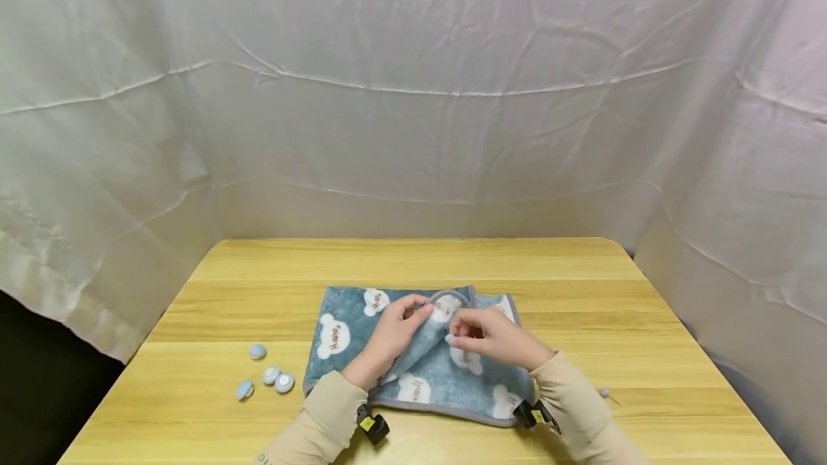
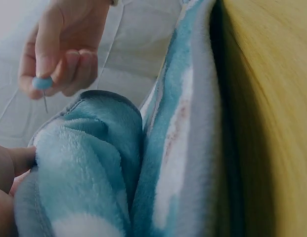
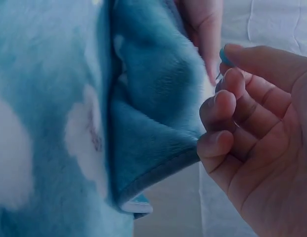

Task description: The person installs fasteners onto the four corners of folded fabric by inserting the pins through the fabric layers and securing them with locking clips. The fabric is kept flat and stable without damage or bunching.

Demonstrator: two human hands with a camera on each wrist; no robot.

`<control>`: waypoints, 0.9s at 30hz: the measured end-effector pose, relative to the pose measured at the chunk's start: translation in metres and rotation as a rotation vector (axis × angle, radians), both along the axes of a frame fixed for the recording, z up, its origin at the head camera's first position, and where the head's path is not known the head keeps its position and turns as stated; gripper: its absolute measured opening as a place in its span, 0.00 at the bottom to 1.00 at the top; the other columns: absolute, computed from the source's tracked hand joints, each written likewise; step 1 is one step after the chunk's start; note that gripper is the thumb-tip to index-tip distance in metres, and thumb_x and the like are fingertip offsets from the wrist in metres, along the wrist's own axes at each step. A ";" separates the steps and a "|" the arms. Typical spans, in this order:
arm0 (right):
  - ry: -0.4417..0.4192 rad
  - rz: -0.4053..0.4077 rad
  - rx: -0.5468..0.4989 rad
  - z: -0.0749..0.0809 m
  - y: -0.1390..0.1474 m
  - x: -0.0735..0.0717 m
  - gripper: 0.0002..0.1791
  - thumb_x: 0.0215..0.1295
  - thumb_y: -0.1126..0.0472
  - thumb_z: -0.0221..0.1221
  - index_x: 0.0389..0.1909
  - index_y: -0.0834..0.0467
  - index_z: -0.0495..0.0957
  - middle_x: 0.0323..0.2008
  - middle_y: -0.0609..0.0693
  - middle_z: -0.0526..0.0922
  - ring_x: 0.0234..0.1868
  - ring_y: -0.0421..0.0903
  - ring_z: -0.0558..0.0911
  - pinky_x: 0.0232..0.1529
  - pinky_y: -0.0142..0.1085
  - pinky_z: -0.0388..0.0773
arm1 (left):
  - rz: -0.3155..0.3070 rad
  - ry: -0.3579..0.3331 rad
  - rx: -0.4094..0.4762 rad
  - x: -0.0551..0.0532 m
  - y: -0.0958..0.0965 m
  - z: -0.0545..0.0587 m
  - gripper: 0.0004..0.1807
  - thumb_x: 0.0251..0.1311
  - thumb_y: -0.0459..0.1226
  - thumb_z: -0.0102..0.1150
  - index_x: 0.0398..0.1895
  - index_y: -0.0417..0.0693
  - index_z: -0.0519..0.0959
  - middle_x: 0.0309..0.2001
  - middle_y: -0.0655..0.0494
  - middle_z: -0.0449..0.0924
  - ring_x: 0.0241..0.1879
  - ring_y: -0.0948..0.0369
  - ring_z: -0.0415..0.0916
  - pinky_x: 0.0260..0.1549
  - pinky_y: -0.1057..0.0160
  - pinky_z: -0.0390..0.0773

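Observation:
A teal fleece blanket (image 1: 368, 379) with white bear-head prints and a grey edging lies folded on the table. With thumb and fingers, my left hand (image 1: 394, 332) pinches a lifted edge of it near the middle. My right hand (image 1: 496, 336) holds a pin (image 2: 42, 83) with a round blue head between thumb and forefinger. In the left wrist view the pin's thin shaft points down, above the raised fold and apart from it. Its blue head (image 3: 225, 57) shows at the thumb tip in the right wrist view.
Several round light-blue pieces (image 1: 271, 375) lie on the wooden table (image 1: 194, 321) left of the blanket. Another blue-headed pin (image 1: 604, 392) lies to the right of my right forearm. Pale curtains (image 1: 413, 149) hang behind and beside the table.

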State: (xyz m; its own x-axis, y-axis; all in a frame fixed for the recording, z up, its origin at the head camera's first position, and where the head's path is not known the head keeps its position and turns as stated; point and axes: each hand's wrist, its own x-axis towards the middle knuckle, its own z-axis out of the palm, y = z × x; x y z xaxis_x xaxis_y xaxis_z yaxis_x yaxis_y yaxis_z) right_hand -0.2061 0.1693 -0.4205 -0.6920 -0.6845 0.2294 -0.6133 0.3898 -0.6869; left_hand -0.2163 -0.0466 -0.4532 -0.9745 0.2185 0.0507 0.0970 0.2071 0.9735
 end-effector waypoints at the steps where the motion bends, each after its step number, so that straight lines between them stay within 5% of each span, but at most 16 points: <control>1: -0.011 -0.009 -0.001 -0.001 -0.001 0.000 0.04 0.67 0.59 0.60 0.34 0.54 0.77 0.22 0.45 0.77 0.21 0.30 0.68 0.24 0.26 0.68 | -0.002 0.007 -0.005 0.000 0.000 0.000 0.14 0.69 0.45 0.55 0.49 0.47 0.81 0.22 0.57 0.62 0.23 0.61 0.57 0.26 0.66 0.62; 7: -0.011 -0.055 -0.001 -0.005 -0.001 -0.001 0.04 0.67 0.58 0.60 0.33 0.53 0.76 0.21 0.49 0.79 0.21 0.30 0.69 0.23 0.27 0.68 | -0.027 0.057 -0.050 0.002 0.001 -0.002 0.14 0.70 0.44 0.54 0.51 0.48 0.81 0.20 0.58 0.59 0.19 0.63 0.55 0.23 0.68 0.59; 15: 0.060 -0.116 0.015 -0.004 -0.002 -0.003 0.03 0.68 0.57 0.60 0.35 0.52 0.77 0.20 0.40 0.74 0.20 0.30 0.66 0.23 0.26 0.66 | -0.060 0.073 -0.061 0.005 0.002 0.002 0.15 0.71 0.42 0.53 0.54 0.47 0.79 0.20 0.58 0.60 0.18 0.64 0.54 0.23 0.67 0.59; 27: 0.398 -0.249 -0.034 -0.015 -0.009 -0.005 0.08 0.57 0.61 0.69 0.33 0.50 0.78 0.23 0.45 0.68 0.24 0.34 0.63 0.25 0.25 0.64 | -0.107 0.076 -0.039 0.008 0.000 0.005 0.16 0.69 0.46 0.54 0.54 0.52 0.79 0.19 0.59 0.62 0.19 0.63 0.56 0.24 0.68 0.61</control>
